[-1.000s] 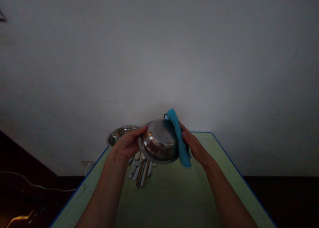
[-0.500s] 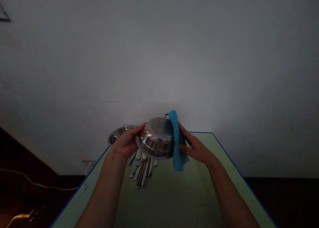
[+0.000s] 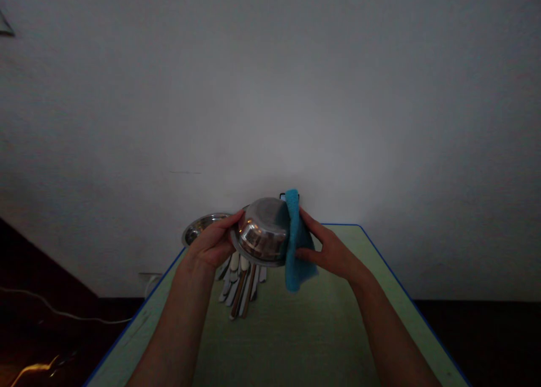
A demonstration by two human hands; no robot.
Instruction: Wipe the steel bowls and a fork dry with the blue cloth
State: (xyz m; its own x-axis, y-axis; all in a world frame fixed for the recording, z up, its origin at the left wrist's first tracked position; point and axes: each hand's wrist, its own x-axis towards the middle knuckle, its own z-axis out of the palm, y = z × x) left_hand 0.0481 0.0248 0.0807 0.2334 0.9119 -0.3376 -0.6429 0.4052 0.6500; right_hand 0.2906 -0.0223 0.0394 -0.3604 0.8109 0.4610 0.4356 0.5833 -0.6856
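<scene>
Since the frame one second earlier, we note that the soft bright-blue cloth (image 3: 292,246) has swung from a slant to nearly upright, its lower end now further left. We also find the round, shiny stainless-steel bowl (image 3: 262,229) slightly up and to the left, and the right hand (image 3: 332,252) with thumb and fingers more widely spread.

Position: we see the bowl in the air above the pale-green, blue-edged table (image 3: 329,330), base up and tilted, its right side covered by the cloth.

Grip: our left hand (image 3: 211,246) is clamped on the bowl's left rim, thumb over the outer wall. We judge that this steadies the bowl against pressure from the opposite side. Our right hand grips the cloth, thumb on its near face; its other fingertips are partly hidden. We take the spread grip as a way of keeping the cloth flat to the curved wall.

Surroundings: we record a pile of metal cutlery with pale and brown handles (image 3: 243,294) on the table, below and nearer than the bowl, and a shallow, round, shiny metal dish (image 3: 198,223) behind the left hand.
</scene>
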